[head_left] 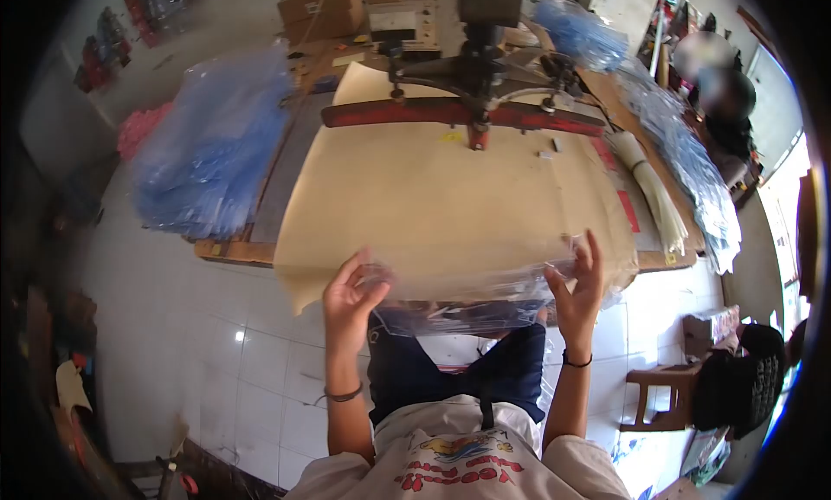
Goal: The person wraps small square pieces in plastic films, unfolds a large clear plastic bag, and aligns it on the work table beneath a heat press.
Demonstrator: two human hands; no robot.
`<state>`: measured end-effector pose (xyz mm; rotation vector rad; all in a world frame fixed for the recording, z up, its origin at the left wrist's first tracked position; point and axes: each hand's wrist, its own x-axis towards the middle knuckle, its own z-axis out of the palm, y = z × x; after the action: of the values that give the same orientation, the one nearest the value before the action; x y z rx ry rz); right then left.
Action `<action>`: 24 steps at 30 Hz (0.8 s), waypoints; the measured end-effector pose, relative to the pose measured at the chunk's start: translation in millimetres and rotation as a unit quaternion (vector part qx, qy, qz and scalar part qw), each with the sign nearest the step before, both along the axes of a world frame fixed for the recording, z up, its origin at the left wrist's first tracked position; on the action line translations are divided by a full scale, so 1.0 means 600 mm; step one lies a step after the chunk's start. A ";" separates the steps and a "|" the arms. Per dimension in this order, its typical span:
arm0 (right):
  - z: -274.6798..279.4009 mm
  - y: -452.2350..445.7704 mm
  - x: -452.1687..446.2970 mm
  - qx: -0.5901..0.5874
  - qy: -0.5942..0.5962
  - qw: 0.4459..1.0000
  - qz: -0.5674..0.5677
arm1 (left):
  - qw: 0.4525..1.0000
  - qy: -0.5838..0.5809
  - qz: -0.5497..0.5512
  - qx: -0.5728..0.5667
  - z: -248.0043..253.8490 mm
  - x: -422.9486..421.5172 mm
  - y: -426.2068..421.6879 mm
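A clear plastic sheet (467, 314) stretches between my two hands at the front edge of the table and hangs down over my lap. My left hand (353, 288) pinches its left corner with thumb and fingers. The right corner is gripped by my right hand (578, 285), the thumb and fingers closing on it. Parts of the sheet are blurred by motion. Beneath it lies tan paper (433, 188) that covers the tabletop and droops over the front edge. Above the paper stands a machine head with a long red bar (389, 112).
Stacked bluish plastic sheets (212, 154) sit on the left. To the right are a tied white bundle (651, 188) and more clear plastic (684, 154). A cardboard box (318, 13) is at the back. A brown stool (658, 400) stands on the tiled floor. Another person (727, 102) is at far right.
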<state>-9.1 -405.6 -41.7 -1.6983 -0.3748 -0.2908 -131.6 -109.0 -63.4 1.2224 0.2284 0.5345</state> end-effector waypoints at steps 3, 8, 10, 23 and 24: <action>0.015 -0.032 0.017 0.005 0.050 0.990 0.133 | 0.998 0.012 -0.055 -0.014 0.025 -0.004 0.008; 0.066 -0.024 0.010 0.098 0.141 0.965 0.198 | 0.999 0.022 -0.046 0.013 0.052 0.011 -0.001; 0.066 -0.022 0.016 0.067 0.157 0.968 0.182 | 0.999 0.016 -0.025 0.028 0.059 0.017 -0.004; 0.066 -0.026 0.029 0.074 0.120 0.976 0.167 | 0.996 0.000 -0.077 0.037 0.072 0.031 0.009; 0.070 -0.028 0.031 0.067 0.123 0.977 0.161 | 0.996 0.002 -0.085 0.038 0.075 0.034 0.008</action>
<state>9.6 -422.3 0.2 -1.4918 -0.4283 0.1304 -111.4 -103.9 -18.2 1.3030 0.1068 0.3945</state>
